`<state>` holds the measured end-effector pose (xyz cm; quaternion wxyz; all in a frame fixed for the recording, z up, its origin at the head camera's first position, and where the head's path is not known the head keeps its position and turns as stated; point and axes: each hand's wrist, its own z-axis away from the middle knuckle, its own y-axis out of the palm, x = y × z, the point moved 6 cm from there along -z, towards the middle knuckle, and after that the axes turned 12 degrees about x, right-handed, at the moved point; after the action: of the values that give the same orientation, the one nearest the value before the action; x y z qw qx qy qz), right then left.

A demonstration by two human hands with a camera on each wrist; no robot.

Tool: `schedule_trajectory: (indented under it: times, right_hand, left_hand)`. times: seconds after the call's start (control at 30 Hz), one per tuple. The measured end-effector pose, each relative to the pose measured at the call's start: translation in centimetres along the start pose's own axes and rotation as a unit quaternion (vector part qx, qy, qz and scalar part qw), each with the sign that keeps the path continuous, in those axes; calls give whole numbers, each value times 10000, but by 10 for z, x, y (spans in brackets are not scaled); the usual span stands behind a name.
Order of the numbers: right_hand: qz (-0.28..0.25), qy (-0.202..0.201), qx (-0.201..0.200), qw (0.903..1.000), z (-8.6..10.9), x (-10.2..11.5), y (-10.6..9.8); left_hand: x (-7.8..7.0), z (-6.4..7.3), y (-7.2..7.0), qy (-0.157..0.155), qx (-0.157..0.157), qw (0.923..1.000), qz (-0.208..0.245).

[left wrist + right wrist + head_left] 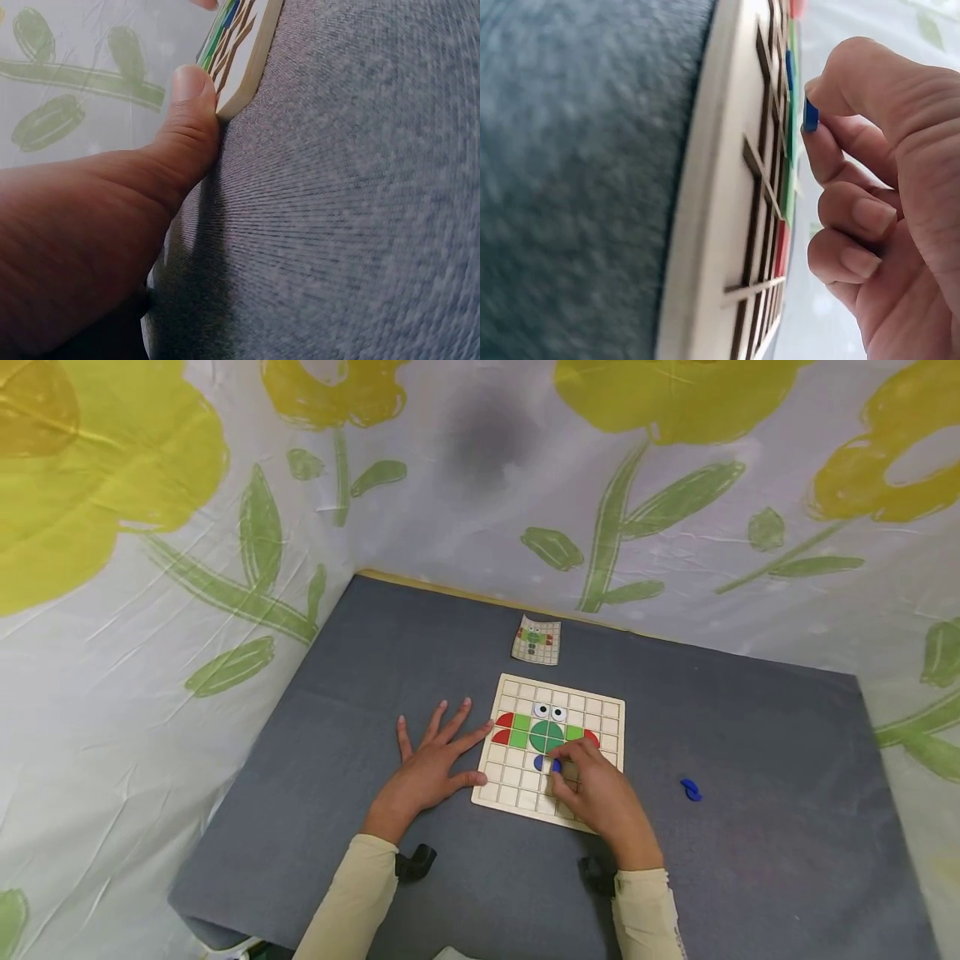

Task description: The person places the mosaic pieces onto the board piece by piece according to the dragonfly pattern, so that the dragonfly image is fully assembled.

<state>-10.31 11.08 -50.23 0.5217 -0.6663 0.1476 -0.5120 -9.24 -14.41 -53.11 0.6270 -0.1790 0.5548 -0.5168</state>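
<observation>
A square wooden grid board (pixel 517 777) lies on the table, bearing a figure of colored tiles: two eye tiles (pixel 551 712), a green circle (pixel 542 737), light green squares and red quarter pieces (pixel 502 737). Just below the circle sits one blue tile (pixel 538 762). Between thumb and forefinger, my right hand (pixel 603 793) pinches another blue tile (pixel 811 115), held slightly above the board. My left hand (pixel 431 772) is spread flat, its thumb and forefinger touching the board's left edge. In the left wrist view the thumb (pixel 191 112) rests against the board's corner.
Behind the board lies a small pattern card (pixel 537 641) showing a similar figure. Loose blue tiles (pixel 691 790) lie on the grey table (pixel 772 843) to the right. A flower-printed curtain (pixel 480 527) hangs behind the table and along its sides.
</observation>
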Motion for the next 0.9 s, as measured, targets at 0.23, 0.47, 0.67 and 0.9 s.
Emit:
schedule_trajectory:
  times: [0.23,0.47,0.67,0.9]
  right_hand:
    - [260,-58,-67,9996,-3,3,6]
    - [313,13,-92,9995,-5,7,8]
    - [360,100,-119,9992,-4,9,9]
    - [352,137,-180,9991,-4,7,7]
  left_hand:
    - [-2,0,-1,-42,18,10000,22]
    - [-1,1,-1,29,-4,10000,18]
    - [-2,2,-1,152,-115,9998,80]
    - [-3,2,-2,167,-134,9997,114]
